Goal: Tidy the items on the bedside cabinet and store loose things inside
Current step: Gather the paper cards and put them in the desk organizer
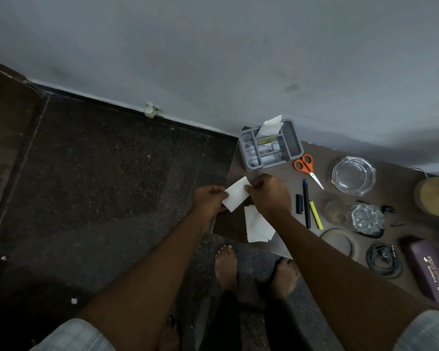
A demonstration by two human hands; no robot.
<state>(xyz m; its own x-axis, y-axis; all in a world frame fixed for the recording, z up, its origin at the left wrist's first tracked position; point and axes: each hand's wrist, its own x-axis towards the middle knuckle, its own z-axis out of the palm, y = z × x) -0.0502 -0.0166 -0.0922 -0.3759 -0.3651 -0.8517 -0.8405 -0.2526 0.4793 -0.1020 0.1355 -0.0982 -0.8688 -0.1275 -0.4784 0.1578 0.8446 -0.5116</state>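
Both hands hold one small white paper [237, 194] in the air over the near left corner of the bedside cabinet [241, 171]. The left hand [209, 200] pinches its left edge, fingers curled tight against the thumb; the right hand [269, 192] pinches the right edge the same way, knuckles up. More white paper sheets [257, 228] lie flat on the cabinet just beneath the right wrist. At the far corner stands a grey organiser tray [271, 145] with a folded paper sticking up from one compartment. To the right of it lie orange-handled scissors [307, 168], a dark pen [306, 202], a yellow highlighter [316, 217] and a clear glass dish [352, 174].
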